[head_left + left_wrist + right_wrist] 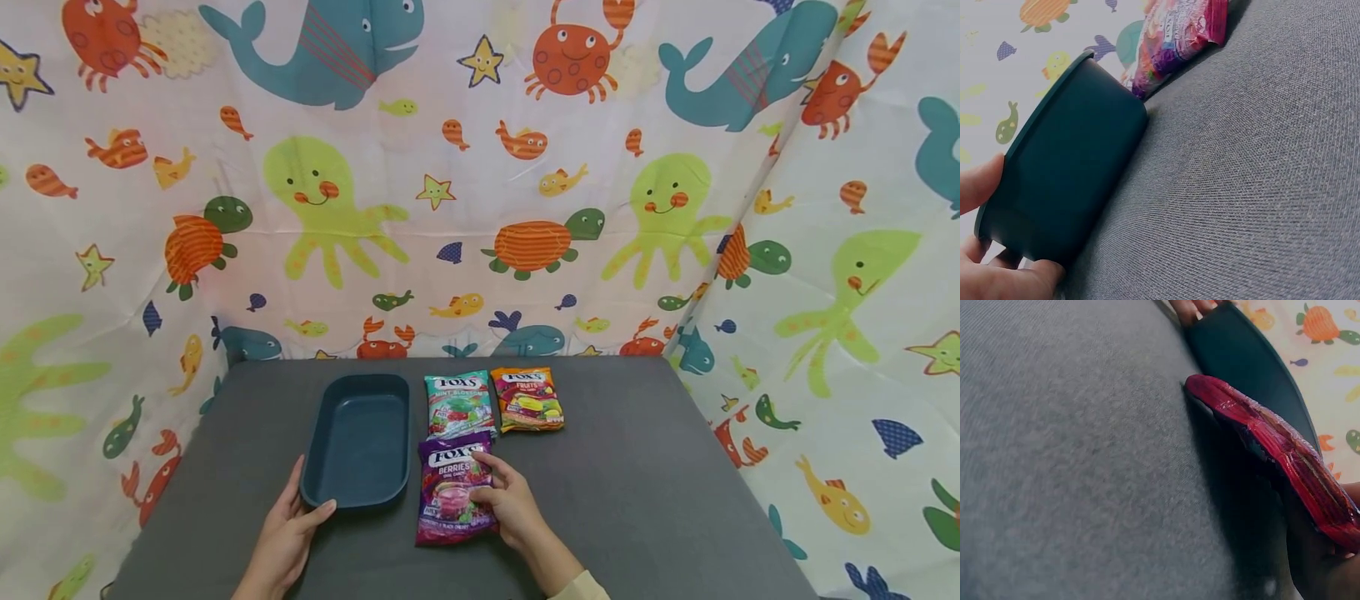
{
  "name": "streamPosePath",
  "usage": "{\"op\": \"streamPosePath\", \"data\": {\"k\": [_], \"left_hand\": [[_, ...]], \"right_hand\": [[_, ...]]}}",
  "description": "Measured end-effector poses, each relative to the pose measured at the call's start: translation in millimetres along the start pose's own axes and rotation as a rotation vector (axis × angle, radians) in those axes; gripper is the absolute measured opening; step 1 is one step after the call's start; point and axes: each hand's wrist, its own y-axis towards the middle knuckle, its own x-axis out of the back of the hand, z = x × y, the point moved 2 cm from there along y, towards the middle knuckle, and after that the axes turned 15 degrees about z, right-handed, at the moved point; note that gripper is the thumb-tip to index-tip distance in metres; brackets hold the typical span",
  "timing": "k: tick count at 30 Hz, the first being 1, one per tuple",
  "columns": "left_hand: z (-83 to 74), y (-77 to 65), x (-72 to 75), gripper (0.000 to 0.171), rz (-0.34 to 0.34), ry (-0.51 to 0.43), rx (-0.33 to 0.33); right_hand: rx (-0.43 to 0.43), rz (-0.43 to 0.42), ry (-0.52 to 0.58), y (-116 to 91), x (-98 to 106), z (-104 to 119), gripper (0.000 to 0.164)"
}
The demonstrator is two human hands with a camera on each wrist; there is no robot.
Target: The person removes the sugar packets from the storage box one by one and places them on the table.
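My left hand grips the near left corner of a dark blue rectangular dish. In the left wrist view, the thumb lies at the rim of the dish and the other fingers curl at its end wall. A purple bag of Fox's berries candy is held at its right edge by my right hand. The right wrist view shows that candy bag edge-on, tilted, with a dark shadow beneath it; part of the right hand is out of frame there.
Behind the purple bag lie a green mint candy bag and an orange fruits candy bag, side by side. All stand on a grey cloth-covered table. A curtain printed with sea animals encloses the back and sides.
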Motion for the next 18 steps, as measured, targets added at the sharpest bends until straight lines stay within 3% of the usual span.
{"op": "streamPosePath", "data": {"k": [12,15,18], "left_hand": [[-1.9,-2.8,-1.7,0.104,0.000,0.014,0.017],[-1.3,-2.8,-1.3,0.104,-0.004,0.022,0.016],[-0.8,-2.7,-1.0,0.104,-0.007,0.024,0.016]], "right_hand": [[0.002,-0.011,-0.108,0.3,8.3,-5.9,0.066],[0.019,-0.026,-0.220,0.3,8.2,-6.5,0.066],[0.052,-0.073,-0.468,-1.6,7.2,-4.4,0.061]]}}
